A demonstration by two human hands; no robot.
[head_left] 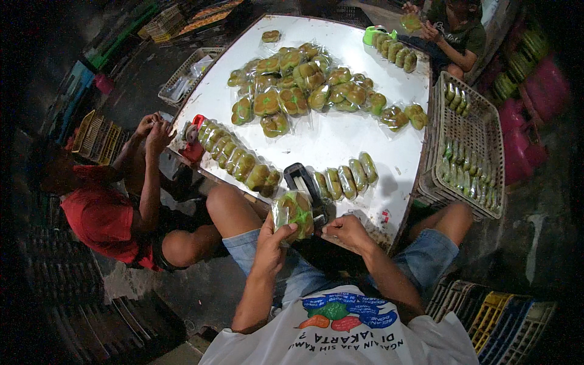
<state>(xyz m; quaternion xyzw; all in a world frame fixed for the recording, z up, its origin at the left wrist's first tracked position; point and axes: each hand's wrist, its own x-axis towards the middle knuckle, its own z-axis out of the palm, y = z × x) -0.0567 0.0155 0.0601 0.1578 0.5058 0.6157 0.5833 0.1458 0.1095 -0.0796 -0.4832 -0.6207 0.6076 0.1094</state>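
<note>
My left hand [274, 240] grips a clear bag of green-brown rounded food pieces, apparently buns [293, 216], held upright at the table's front edge. My right hand [347, 231] is beside it, just right of a black bench device [304, 182], its fingers pinched on something small that I cannot make out. Behind the device and to its right stands a row of narrow bagged pieces [345, 179]. A longer row of similar bags [234, 158] runs along the left, beside a red tool [191, 152]. A large heap of bagged buns [289, 85] covers the middle back of the white table [386, 146].
A person in red [97, 213] sits close at my left, hands raised; another person [462, 42] sits at the back right near a green tool [371, 34]. Stacked crates of bagged pieces [471, 176] stand right of the table. More crates [493, 322] lie beside me.
</note>
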